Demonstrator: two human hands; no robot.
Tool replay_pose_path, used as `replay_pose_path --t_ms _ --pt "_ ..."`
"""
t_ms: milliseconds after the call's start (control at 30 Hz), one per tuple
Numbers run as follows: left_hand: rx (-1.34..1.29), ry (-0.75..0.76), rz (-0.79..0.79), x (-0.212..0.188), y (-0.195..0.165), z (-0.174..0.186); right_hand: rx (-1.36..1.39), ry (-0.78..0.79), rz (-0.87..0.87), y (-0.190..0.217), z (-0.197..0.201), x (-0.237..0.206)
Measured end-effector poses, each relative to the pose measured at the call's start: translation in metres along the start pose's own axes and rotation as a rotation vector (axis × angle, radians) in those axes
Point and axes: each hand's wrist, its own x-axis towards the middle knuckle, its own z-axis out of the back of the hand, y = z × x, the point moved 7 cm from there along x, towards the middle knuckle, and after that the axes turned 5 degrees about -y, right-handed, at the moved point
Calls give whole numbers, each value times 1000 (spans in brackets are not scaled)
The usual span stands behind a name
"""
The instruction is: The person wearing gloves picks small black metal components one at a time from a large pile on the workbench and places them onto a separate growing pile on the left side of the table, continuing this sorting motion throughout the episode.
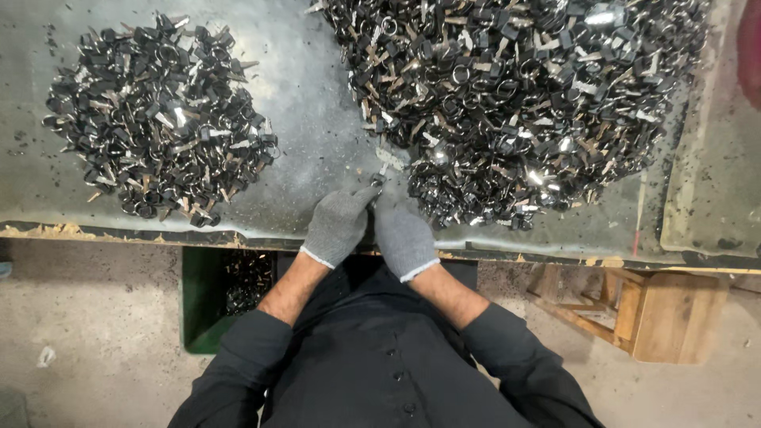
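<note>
A black shirt (380,357) is closest. At the desk's (309,95) near edge, the left hand (339,224) and right hand (404,238) pinch 1 key (381,174) together, beside the big pile (515,103).

Both grey-gloved hands, left hand (337,226) and right hand (404,238), are pinching one small black-headed metal key (380,176) beside the large key heap (515,103).

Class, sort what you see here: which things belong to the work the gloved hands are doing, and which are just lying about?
In the work:
left hand and right hand, pinching a small key
large key pile
small key pile

Lying about:
green bin under the table
wooden stool
</note>
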Motion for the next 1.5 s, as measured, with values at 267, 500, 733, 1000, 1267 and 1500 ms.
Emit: replay_pose_path --t_ms 267,500,733,1000,1267,1500 --pt "-91 -76 210 -13 8 14 501 303 -365 -32 -1 5" --pt "60 -79 92 -13 0 18 189 147 -68 -5 5 -11" --pt "10 -58 64 -11 2 5 113 -16 -15 -5 1 -8" --pt "80 66 115 -2 2 12 470 186 -7 -18 4 9" --pt "-350 61 -205 43 -17 50 232 276 130 21 9 -13" --pt "34 308 42 51 -14 13 52 212 -25 -15 18 -21"
